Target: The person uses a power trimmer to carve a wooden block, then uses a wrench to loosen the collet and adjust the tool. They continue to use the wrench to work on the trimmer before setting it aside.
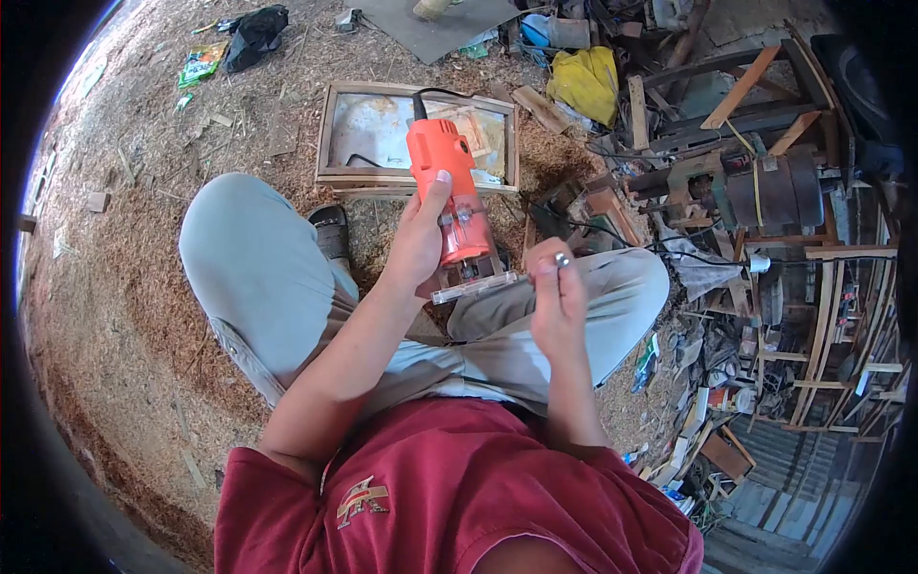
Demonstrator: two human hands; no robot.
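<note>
My left hand [421,234] is wrapped round an orange trim router [443,153], thumb along its front. The router is tilted, with its cord end up and its clear base plate [475,287] down over my lap. Beside the base, on the right, my right hand [557,311] is closed with thumb and fingers pinched. A small shiny metal piece [561,259] pokes out at the fingertips; its exact kind is too small to make out. The two hands are apart, and the metal piece is clear of the router.
Ahead of me a wooden-framed tray [322,143] lies on the sawdust-covered ground [124,268]. A black cord [445,93] leads from the router over it. At the right stand a belt-driven machine [765,191], a yellow bag [585,84] and piled wood scraps.
</note>
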